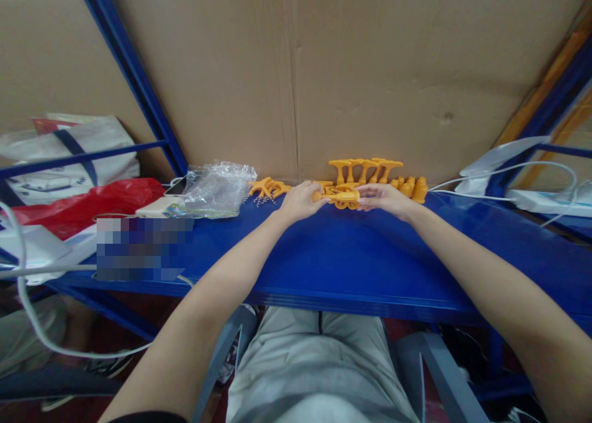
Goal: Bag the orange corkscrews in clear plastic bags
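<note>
Head view, centre of the frame. My left hand [300, 202] and right hand [383, 198] meet on one small orange plastic part with rounded lobes [343, 198], which lies at the far edge of the blue metal worktop [333, 256], just in front of the brown cardboard wall [296, 71]. The grip of each hand is pressed together on an end of this part, the left fingertips [319, 196] on its left end, the right fingertips [363, 195] on its right end; I cannot tell whether the part is lifted or resting on the surface.

Directly behind the hands I see a row of orange T-shaped plastic pieces [365, 167] standing against the cardboard, with orange stubby cylinders [414, 187] to their right and a heap of orange forked pieces [268, 188] to their left. Further left lies a crumpled clear plastic bag [217, 188], then a red plastic bag [87, 204] at the left edge. White cables [509, 170] run along the upper right.

Both forearms reach forward from the lower corners and converge, palms turned inward, wrists low over the worktop.
</note>
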The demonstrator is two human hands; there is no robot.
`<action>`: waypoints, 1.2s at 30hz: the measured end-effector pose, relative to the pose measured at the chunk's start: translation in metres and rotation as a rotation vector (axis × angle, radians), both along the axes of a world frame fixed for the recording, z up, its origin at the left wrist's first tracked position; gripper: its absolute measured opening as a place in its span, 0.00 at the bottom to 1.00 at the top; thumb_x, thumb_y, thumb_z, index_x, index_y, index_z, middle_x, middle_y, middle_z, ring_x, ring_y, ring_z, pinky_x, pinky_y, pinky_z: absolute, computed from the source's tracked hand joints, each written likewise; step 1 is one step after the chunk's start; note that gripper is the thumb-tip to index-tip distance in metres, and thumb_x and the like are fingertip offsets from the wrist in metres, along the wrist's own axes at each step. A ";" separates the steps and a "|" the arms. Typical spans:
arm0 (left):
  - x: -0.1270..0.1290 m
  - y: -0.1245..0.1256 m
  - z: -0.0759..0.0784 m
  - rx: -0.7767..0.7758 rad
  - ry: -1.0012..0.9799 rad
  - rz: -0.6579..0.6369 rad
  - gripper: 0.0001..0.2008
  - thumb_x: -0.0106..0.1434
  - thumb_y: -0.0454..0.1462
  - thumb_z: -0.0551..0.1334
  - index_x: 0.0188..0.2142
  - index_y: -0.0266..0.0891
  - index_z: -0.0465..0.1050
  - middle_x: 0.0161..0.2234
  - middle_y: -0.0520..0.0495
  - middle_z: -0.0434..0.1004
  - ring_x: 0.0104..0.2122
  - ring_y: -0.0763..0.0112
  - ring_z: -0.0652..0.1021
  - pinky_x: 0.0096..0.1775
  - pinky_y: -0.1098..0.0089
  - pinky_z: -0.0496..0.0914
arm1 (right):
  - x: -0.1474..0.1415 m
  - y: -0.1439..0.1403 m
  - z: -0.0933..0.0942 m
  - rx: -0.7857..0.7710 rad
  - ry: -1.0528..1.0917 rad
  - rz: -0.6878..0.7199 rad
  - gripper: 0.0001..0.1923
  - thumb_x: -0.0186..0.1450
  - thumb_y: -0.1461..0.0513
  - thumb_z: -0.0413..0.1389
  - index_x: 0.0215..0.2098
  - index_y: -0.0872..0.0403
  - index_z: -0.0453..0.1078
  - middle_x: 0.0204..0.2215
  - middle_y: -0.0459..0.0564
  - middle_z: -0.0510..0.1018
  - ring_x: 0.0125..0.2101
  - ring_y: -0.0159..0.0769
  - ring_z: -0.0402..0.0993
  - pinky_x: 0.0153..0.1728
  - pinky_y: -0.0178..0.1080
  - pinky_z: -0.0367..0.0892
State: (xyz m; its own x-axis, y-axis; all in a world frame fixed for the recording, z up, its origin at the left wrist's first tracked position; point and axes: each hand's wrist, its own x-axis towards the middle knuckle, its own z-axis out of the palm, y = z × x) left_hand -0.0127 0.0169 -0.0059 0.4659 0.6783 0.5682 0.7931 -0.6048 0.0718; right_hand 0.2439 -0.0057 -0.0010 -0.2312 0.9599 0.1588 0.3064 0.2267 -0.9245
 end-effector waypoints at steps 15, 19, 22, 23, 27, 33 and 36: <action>0.001 -0.003 0.000 0.024 -0.007 0.001 0.14 0.64 0.47 0.61 0.38 0.40 0.74 0.36 0.44 0.77 0.39 0.61 0.77 0.39 0.66 0.68 | 0.000 -0.002 0.001 -0.001 0.005 -0.007 0.17 0.58 0.65 0.66 0.46 0.53 0.76 0.40 0.52 0.82 0.31 0.33 0.80 0.41 0.42 0.76; 0.001 0.000 -0.001 0.035 -0.016 -0.013 0.13 0.64 0.47 0.61 0.37 0.40 0.74 0.36 0.44 0.77 0.39 0.61 0.77 0.39 0.66 0.68 | 0.000 -0.001 0.001 -0.004 -0.005 -0.021 0.15 0.59 0.63 0.65 0.46 0.54 0.76 0.36 0.51 0.83 0.30 0.33 0.79 0.42 0.42 0.76; 0.001 0.001 -0.002 0.039 -0.018 -0.022 0.13 0.64 0.47 0.61 0.37 0.40 0.73 0.36 0.44 0.77 0.39 0.62 0.77 0.39 0.67 0.68 | 0.000 0.000 0.000 -0.009 -0.010 -0.030 0.15 0.60 0.62 0.65 0.46 0.55 0.76 0.35 0.51 0.83 0.30 0.34 0.80 0.43 0.43 0.77; 0.001 0.001 -0.002 0.038 -0.019 -0.023 0.13 0.63 0.47 0.61 0.37 0.40 0.73 0.36 0.44 0.77 0.39 0.62 0.77 0.39 0.67 0.68 | 0.000 0.000 0.000 -0.011 -0.011 -0.031 0.15 0.60 0.62 0.65 0.46 0.55 0.76 0.34 0.51 0.83 0.29 0.34 0.80 0.43 0.43 0.77; 0.001 0.000 -0.002 0.022 -0.025 -0.022 0.13 0.64 0.47 0.61 0.37 0.39 0.73 0.36 0.44 0.77 0.39 0.61 0.77 0.40 0.66 0.68 | 0.000 -0.001 0.000 -0.029 -0.013 -0.034 0.13 0.62 0.63 0.63 0.46 0.55 0.75 0.34 0.51 0.83 0.29 0.33 0.80 0.42 0.42 0.77; 0.002 -0.001 -0.002 0.016 -0.033 -0.013 0.13 0.64 0.47 0.61 0.37 0.40 0.73 0.37 0.44 0.77 0.40 0.61 0.77 0.41 0.66 0.69 | -0.001 -0.001 0.000 -0.048 0.007 -0.002 0.15 0.63 0.63 0.62 0.48 0.54 0.73 0.36 0.52 0.82 0.29 0.33 0.80 0.40 0.41 0.77; 0.003 -0.002 -0.002 0.009 -0.034 0.011 0.13 0.64 0.47 0.61 0.39 0.40 0.73 0.38 0.44 0.78 0.41 0.61 0.77 0.41 0.66 0.69 | -0.001 0.000 -0.001 -0.016 0.026 0.029 0.20 0.62 0.62 0.63 0.52 0.52 0.71 0.35 0.49 0.81 0.28 0.32 0.78 0.36 0.40 0.78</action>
